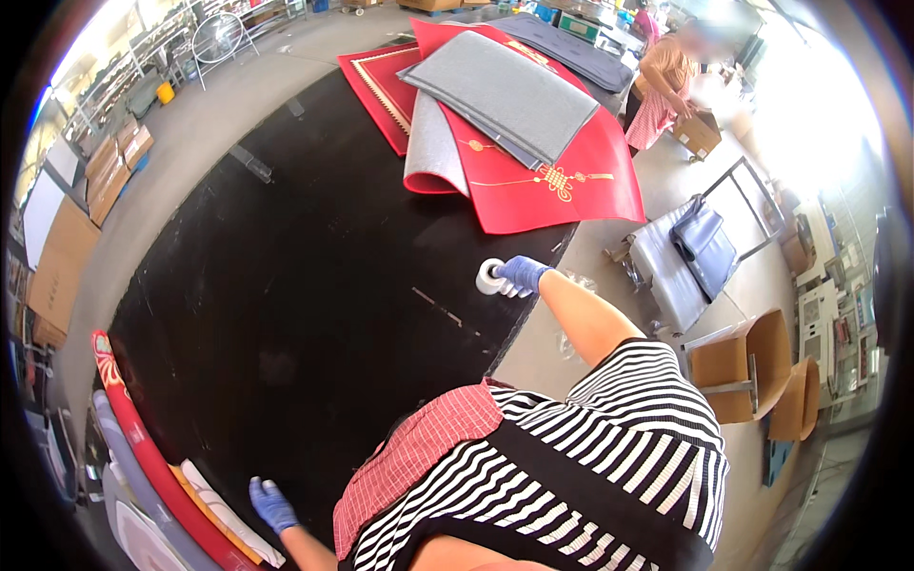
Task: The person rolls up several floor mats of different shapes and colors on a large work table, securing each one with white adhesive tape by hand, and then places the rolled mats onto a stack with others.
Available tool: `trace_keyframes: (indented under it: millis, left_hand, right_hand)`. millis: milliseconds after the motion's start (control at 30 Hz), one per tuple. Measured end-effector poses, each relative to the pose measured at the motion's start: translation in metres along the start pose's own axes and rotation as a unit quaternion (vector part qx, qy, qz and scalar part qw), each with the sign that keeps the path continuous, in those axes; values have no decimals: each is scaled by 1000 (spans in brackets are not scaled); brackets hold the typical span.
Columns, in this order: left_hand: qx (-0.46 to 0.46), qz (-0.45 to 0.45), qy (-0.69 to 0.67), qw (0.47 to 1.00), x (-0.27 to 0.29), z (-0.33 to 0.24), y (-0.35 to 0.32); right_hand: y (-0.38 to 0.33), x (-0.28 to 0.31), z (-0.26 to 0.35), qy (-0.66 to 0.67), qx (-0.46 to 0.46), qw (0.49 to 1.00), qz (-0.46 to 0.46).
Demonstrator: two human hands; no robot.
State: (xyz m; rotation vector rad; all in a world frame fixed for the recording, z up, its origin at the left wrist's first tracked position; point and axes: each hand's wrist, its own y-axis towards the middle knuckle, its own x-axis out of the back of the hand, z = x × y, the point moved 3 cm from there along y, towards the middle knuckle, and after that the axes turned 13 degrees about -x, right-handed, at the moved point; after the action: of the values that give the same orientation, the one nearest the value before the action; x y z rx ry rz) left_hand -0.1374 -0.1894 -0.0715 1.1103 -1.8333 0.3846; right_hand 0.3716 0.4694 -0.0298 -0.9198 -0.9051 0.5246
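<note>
My right hand [522,275], in a blue glove with pale fingertips, is closed round a white roll of tape [487,277] at the right edge of the black table [314,314]. At the lower left my left hand [273,505], gloved alike, holds nothing. Its fingers are apart over the table's near edge, beside a row of rolled mats [152,447] in red, grey, orange and white. Red mats with gold patterns [590,186] lie at the far end of the table, one curled up to show its grey back. Grey mats [500,90] are stacked on top of them.
A grey cart [666,262] with a dark folded mat stands right of the table. Nearer are open cardboard boxes [738,371]. Another person [657,90] handles a carton [698,135] at the far right. Flattened cardboard [62,257] leans along the left.
</note>
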Motion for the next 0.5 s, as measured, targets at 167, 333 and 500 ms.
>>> trace_keyframes:
  millis: [167, 333, 500]
  left_hand:
    - [-8, 136, 154, 979, -83, -152, -41]
    - [38, 170, 90, 981, -108, -192, -66]
    - [196, 63, -114, 972, -110, -154, -102]
  right_hand:
    - [5, 56, -4, 140, 9, 980, 139]
    - [163, 181, -16, 430, 109, 889, 113]
    - [252, 272, 11, 484, 71, 854, -176]
